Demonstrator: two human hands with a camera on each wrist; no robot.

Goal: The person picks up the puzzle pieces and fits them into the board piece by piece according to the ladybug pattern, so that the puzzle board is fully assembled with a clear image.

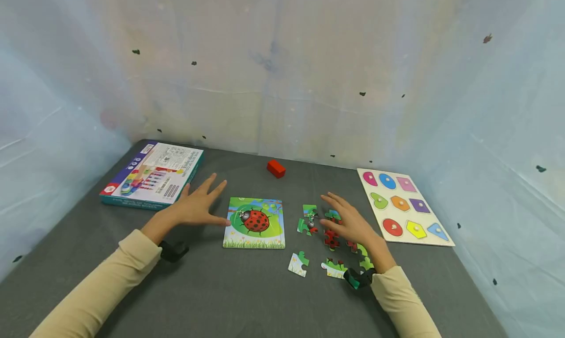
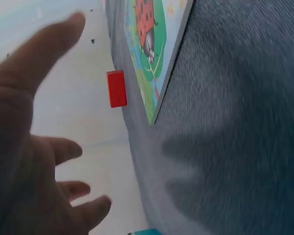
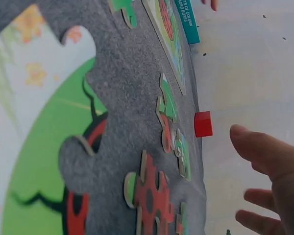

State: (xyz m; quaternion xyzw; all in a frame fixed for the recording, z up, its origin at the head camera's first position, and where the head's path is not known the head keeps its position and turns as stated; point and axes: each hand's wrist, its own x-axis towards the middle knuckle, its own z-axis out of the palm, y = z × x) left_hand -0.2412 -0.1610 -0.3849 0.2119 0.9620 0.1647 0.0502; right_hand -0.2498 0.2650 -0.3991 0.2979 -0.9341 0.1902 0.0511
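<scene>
My left hand (image 1: 192,208) hovers with its fingers spread, to the left of a square ladybug puzzle board (image 1: 253,240). The thumb tip overlaps the board's left edge in the head view, but the left wrist view shows a gap between them. Over several loose ladybug puzzle pieces (image 1: 332,239) hangs my right hand (image 1: 350,225), fingers extended and holding nothing. It partly hides the pieces under it. A white-and-green corner piece (image 1: 298,264) lies apart, nearer the front. In the right wrist view, a flower-patterned piece (image 3: 54,122) appears large and close.
A red block (image 1: 276,169) sits behind the ladybug board. At the back left lies a flat teal-sided box (image 1: 165,173). A board of coloured shapes (image 1: 384,213) lies on the right. Pale sheeting (image 1: 265,107) hangs behind and beside the dark grey table (image 1: 247,299).
</scene>
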